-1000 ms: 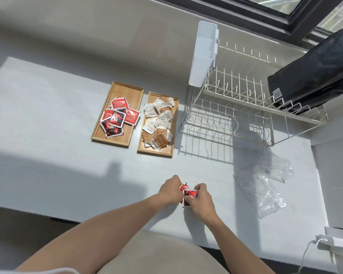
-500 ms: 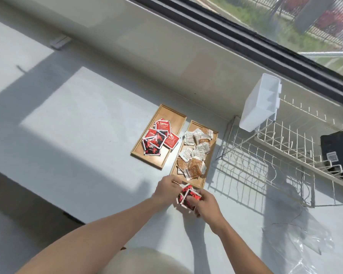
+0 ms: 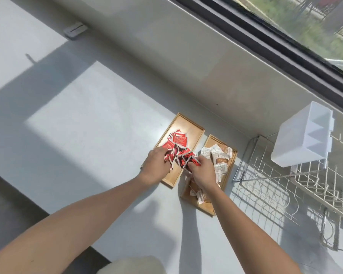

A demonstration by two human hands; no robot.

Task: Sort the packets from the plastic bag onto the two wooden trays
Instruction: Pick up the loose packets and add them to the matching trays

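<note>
Two wooden trays lie side by side on the white counter. The left tray [image 3: 194, 128] carries several red packets [image 3: 179, 139]. The right tray [image 3: 229, 169] carries several white and brown packets [image 3: 219, 155]. Both my hands are over the left tray. My left hand [image 3: 155, 165] and my right hand [image 3: 202, 171] hold a bunch of red packets [image 3: 183, 158] between them, just above the pile. The plastic bag is out of view.
A white wire dish rack [image 3: 285, 182] stands right of the trays, with a white plastic holder [image 3: 303, 139] hung on its end. A wall and a window run along the back. A small white device [image 3: 75, 29] sits at the far left.
My hands carried the bunch of red packets from the counter's near part, past the right tray's front end, up over the left tray. The camera tilted forward, so the bag left the view.
</note>
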